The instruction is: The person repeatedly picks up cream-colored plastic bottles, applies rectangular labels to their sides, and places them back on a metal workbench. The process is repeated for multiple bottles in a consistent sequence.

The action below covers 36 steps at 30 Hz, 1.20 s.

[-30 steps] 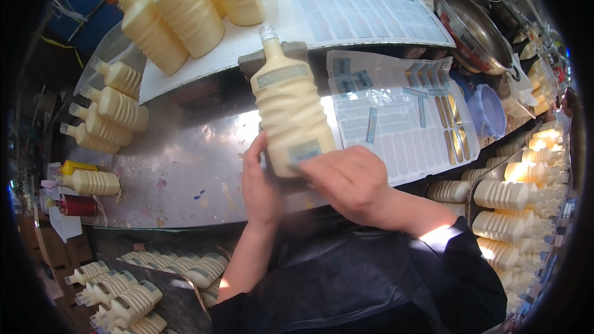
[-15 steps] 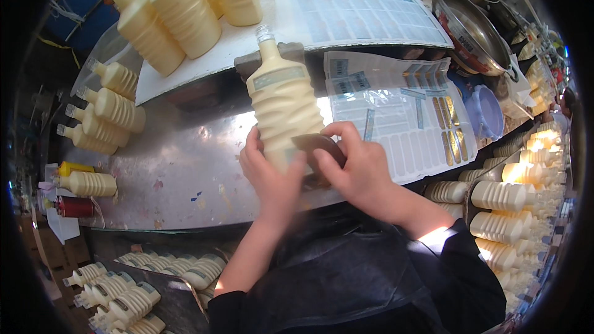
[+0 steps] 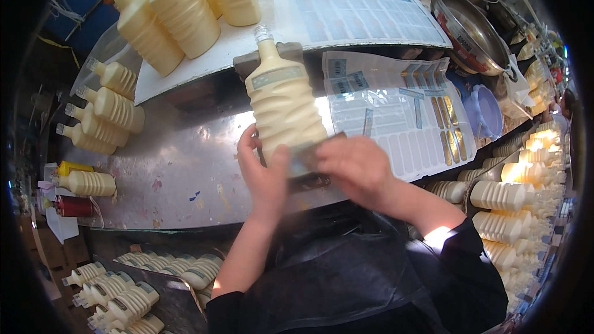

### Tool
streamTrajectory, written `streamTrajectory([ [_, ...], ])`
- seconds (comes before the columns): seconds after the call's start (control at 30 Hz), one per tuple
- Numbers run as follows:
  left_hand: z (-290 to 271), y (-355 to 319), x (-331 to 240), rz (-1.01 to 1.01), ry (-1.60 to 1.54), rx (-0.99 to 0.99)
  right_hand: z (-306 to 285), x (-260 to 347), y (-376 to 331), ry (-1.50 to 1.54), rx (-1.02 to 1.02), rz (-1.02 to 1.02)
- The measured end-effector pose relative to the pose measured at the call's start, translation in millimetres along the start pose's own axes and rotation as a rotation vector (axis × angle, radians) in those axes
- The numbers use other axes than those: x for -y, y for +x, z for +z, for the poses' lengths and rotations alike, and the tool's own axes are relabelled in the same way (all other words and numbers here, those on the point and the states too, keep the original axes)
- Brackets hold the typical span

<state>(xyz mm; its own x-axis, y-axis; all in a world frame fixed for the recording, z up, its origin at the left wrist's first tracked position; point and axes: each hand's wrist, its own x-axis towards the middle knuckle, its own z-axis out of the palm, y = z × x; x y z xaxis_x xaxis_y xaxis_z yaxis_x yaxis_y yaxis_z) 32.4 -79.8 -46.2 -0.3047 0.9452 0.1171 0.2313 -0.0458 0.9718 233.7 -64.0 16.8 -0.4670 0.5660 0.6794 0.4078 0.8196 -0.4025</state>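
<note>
I list one cream ribbed bottle [image 3: 286, 105], centre of the frame, neck toward the top; left hand [image 3: 262, 173], gripping its lower left side; right hand [image 3: 360, 164], blurred, fingers closed on a dark flat tool [image 3: 312, 153] at the bottle's lower end; one label sheet [image 3: 396, 120], right of centre.

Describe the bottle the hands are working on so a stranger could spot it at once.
Start at the grey worktable filling the picture's middle. There, a cream, ribbed bottle points its clear neck toward the picture's top. What sets it apart from the similar bottles at the table's left: the left hand is against its lower side.
</note>
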Motion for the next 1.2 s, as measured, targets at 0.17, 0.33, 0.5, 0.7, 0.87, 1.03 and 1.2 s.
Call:
streamTrajectory([
  [0.17,-2.0,-0.6,-2.1,-0.049,-0.196,-0.004,1.8,26.1,-10.7,0.014,0.118,-0.134],
  [0.33,-14.0,1.7,-0.6,-0.086,-0.246,-0.001,0.1,38.0,34.4,-0.231,0.057,-0.01],
  [0.5,-17.1,4.7,2.4,-0.142,-0.386,-0.002,32.6,51.0,17.5,-0.146,0.231,-0.154],
  [0.7,-20.5,0.1,-2.2,-0.133,-0.387,0.04,19.0,44.7,24.0,-0.147,0.187,0.078],
  [0.87,-7.8,-12.1,2.0,0.009,-0.139,0.011,6.3,21.1,22.0,-0.276,0.065,0.505],
  [1.03,5.1,-13.9,-13.9,0.123,0.318,-0.008,12.7,21.9,7.1,-0.141,0.025,0.657],
  [1.2,7.7,-10.5,-8.7,0.083,0.277,-0.03,9.1,-1.5,-4.3,-0.148,-0.072,0.697],
])
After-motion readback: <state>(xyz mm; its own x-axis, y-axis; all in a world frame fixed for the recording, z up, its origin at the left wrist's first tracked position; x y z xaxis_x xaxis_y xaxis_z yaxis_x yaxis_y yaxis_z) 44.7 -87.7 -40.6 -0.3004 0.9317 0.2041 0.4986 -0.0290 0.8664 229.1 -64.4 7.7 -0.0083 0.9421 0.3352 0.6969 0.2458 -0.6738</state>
